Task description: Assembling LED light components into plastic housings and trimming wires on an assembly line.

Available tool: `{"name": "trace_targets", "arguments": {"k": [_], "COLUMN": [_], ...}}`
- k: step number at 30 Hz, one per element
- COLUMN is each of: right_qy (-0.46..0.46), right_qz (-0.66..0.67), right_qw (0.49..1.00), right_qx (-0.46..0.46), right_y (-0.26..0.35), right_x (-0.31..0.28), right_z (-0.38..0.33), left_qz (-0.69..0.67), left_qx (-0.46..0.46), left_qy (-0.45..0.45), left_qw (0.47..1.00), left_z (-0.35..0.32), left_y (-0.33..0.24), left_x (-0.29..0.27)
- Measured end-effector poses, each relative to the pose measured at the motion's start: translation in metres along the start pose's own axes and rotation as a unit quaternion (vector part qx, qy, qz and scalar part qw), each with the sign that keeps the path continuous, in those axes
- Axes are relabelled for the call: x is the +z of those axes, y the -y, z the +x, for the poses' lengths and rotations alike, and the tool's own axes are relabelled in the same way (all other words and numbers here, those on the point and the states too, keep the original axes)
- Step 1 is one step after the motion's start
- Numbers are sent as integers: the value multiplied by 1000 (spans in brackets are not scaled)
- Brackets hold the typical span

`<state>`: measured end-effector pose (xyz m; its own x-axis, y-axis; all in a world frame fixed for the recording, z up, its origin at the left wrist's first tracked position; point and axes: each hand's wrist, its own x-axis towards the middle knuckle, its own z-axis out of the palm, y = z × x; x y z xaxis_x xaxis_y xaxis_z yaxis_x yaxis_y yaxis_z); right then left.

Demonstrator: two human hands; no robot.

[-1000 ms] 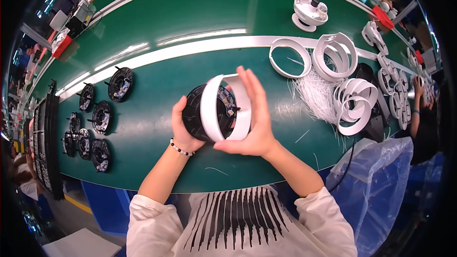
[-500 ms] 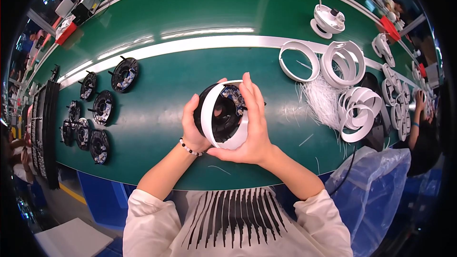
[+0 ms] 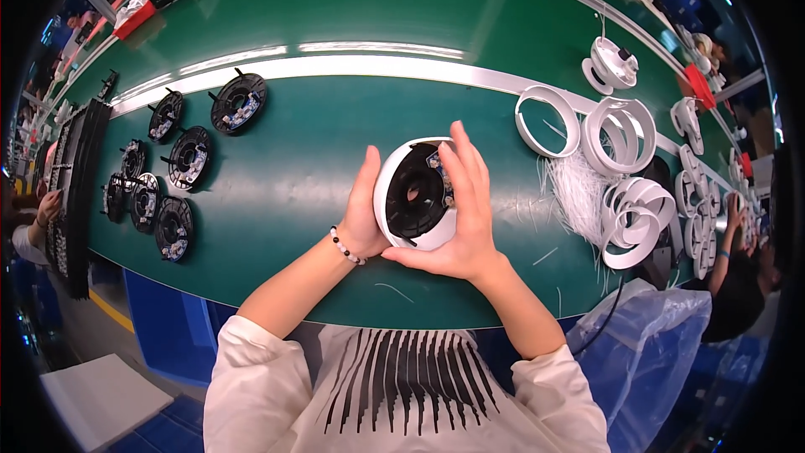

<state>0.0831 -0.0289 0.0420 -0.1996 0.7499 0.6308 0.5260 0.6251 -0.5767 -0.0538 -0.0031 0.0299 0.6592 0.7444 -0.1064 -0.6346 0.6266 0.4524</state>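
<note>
Between my two hands is a white plastic ring (image 3: 383, 193) with a round black housing (image 3: 409, 205) set inside it. A small circuit board (image 3: 442, 174) shows at the housing's upper right. My left hand (image 3: 362, 216) presses its palm and thumb against the ring's left side; its other fingers are hidden behind. My right hand (image 3: 468, 222) wraps the right side, fingers over the upper edge and thumb along the bottom. Several similar black housings (image 3: 189, 157) with circuit boards lie at the left of the green table (image 3: 319, 151).
At the right lie several white rings (image 3: 547, 122), a heap of thin white strips (image 3: 574, 193) and a white domed part (image 3: 615, 65). Black racks (image 3: 77, 193) stand at the left edge. A clear plastic bag (image 3: 646, 352) hangs at the lower right. Other people work at both sides.
The black housing stuck out past the ring's left side before; now it sits within the ring. My left fingers have slid behind, its thumb now raised. The whole view has shifted slightly.
</note>
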Motion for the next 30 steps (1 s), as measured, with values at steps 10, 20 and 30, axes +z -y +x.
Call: {"name": "trace_targets", "arguments": {"k": [10, 20, 30], "right_qy": [65, 87, 4], "right_qz": [16, -9, -75], "right_qw": [997, 996, 996], "right_qx": [41, 9, 45], "right_y": [-4, -5, -39], "right_x": [-7, -6, -8], "right_z": [2, 2, -1], "left_qz": [97, 62, 43], "left_qx": [-27, -42, 43], "left_qy": [-15, 75, -129], "left_qw": [995, 994, 990], "left_z": [2, -4, 32], "left_y": [-7, -15, -10], "left_x": [-5, -23, 11]}}
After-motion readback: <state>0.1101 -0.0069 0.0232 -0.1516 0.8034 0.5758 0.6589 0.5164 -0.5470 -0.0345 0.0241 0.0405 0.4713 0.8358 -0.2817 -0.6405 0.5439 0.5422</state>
